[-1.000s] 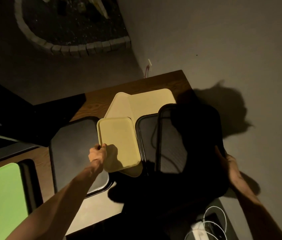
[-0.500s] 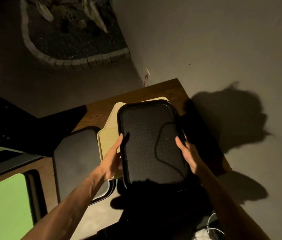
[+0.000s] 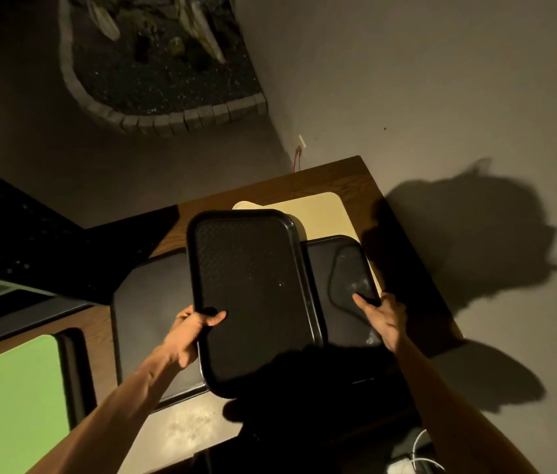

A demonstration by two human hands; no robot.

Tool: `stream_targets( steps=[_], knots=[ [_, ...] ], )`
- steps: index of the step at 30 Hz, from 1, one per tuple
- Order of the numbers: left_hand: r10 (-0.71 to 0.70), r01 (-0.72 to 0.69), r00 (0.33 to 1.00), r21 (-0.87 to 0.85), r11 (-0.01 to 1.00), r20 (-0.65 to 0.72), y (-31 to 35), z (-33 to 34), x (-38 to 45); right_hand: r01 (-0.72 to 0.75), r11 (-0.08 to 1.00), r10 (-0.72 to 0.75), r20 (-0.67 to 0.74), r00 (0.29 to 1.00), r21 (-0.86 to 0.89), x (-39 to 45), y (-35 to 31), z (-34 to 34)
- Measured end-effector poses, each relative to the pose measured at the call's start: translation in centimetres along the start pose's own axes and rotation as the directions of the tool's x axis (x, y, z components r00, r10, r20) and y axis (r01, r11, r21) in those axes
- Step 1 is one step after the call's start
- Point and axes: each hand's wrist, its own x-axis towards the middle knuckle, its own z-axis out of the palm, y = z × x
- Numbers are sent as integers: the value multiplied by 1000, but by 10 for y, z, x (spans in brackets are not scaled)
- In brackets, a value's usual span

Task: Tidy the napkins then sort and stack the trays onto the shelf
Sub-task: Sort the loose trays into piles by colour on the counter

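While sorting is mid-way: left hand [image 3: 189,331] pinches black tray [image 3: 253,295]; right hand [image 3: 381,318], fingers spread, touches second black tray [image 3: 342,313]; cream trays [image 3: 321,213] unsorted; no shelf or napkins visible.

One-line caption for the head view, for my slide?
Left hand grips a black tray over the wooden shelf; right hand reaches a second black tray.

A black textured tray [image 3: 253,295] is held tilted above the others. Beneath it lie a large dark tray [image 3: 150,323] at left, a black tray [image 3: 345,302] at right, and cream trays [image 3: 321,217] behind.
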Motion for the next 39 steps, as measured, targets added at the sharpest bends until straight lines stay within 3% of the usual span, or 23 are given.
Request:
stream_targets(
  steps=[4, 6, 9, 14, 17, 22, 27, 31, 34, 39],
  knots=[
    [-38, 38, 998, 3, 999, -44, -9, -15, 0, -82, 995, 82, 3, 997, 51, 4, 15, 0],
    [-53, 52, 996, -7, 999, -67, -15, -18, 0, -154, 983, 146, 79, 986, 99, 55, 50, 15],
    [-65, 64, 996, -20, 998, -68, -23, -21, 0, -137, 983, 118, 154, 981, 119, 106, 88, 27],
    [-64, 66, 994, 17, 998, -88, -23, -24, 2, 157, 987, -160, 71, 985, 43, -7, 5, -44],
    [-73, 75, 994, 18, 997, -81, -18, -31, 1, 326, 923, -364, 188, 912, 204, -48, -27, -72],
    [-88, 88, 991, -6, 996, -101, -19, -39, -2, 404, 816, -535, 274, 800, 413, -113, -91, -66],
    [-92, 85, 987, -56, 995, -135, -30, -45, -13, 536, 804, -594, 363, 718, 257, -171, -129, 8],
    [-109, 104, 992, -84, 991, -62, -40, -53, -27, 656, 753, -625, 255, 738, -53, -209, -135, 72],
    [-65, 60, 996, -79, 995, -62, -42, -58, -40, 700, 686, -659, 237, 714, -199, -236, -135, 102],
    [-31, 32, 999, -106, 994, 7, -44, -77, -63, 732, 624, -667, 300, 682, -274, -259, -129, 140]
  ],
)
